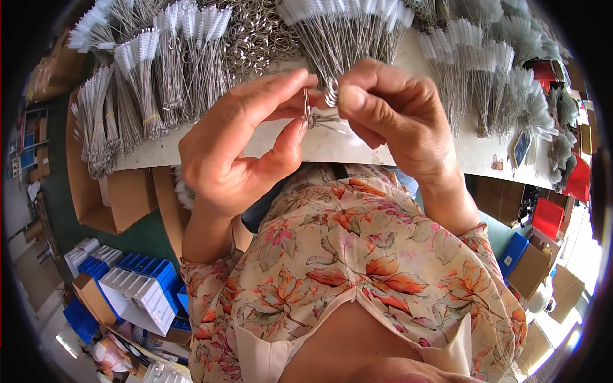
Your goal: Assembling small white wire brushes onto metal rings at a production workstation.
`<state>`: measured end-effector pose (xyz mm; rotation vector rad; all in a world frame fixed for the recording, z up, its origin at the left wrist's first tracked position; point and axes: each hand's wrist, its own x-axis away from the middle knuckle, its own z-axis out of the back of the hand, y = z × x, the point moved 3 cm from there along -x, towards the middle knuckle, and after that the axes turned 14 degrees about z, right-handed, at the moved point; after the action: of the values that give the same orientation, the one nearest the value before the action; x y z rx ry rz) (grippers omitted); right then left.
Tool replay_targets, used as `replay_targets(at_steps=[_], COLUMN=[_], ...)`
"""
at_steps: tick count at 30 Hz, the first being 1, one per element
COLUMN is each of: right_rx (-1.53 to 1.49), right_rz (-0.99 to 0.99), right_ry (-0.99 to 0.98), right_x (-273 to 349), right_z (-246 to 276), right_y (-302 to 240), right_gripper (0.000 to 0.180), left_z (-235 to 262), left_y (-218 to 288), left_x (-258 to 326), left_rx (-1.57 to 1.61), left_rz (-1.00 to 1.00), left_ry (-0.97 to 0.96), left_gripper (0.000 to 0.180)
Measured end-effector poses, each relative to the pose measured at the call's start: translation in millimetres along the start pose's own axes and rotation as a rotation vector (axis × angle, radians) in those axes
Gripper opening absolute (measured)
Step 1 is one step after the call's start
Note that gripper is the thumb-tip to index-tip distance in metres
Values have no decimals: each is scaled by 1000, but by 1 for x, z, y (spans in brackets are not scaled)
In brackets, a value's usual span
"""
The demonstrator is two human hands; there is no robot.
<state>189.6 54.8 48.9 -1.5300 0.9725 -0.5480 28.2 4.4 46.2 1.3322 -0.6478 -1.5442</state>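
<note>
Both of my hands are raised over the near edge of the white table (408, 150). Between the index finger and thumb of my left hand (236, 137), a thin metal ring (307, 108) is seen nearly edge-on. Close beside it, my right hand (402, 112) pinches several shiny metal loops (331, 93) stacked together. Whether these loops are loose or belong to brush handles cannot be told. Just beyond my fingers lies a fanned bunch of wire-handled brushes (348, 32), white bristles away from me and wires running toward my hands.
A heap of metal rings (262, 38) lies at the back, left of the middle. More brush bundles (143, 54) fill the table's left side, and others (479, 70) its right. Below the table stand a cardboard box (115, 207) and blue and white bins (143, 287).
</note>
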Motion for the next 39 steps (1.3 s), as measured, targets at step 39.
replay_targets(at_steps=[39], right_rx=[-29], right_rz=[34], right_ry=[-136], right_x=[-22], right_z=[-26], right_y=[16], right_gripper=[13], left_z=[41], left_y=[15], left_x=[-13], left_rx=[-122], left_rz=[637], left_ry=[-295], left_gripper=[17])
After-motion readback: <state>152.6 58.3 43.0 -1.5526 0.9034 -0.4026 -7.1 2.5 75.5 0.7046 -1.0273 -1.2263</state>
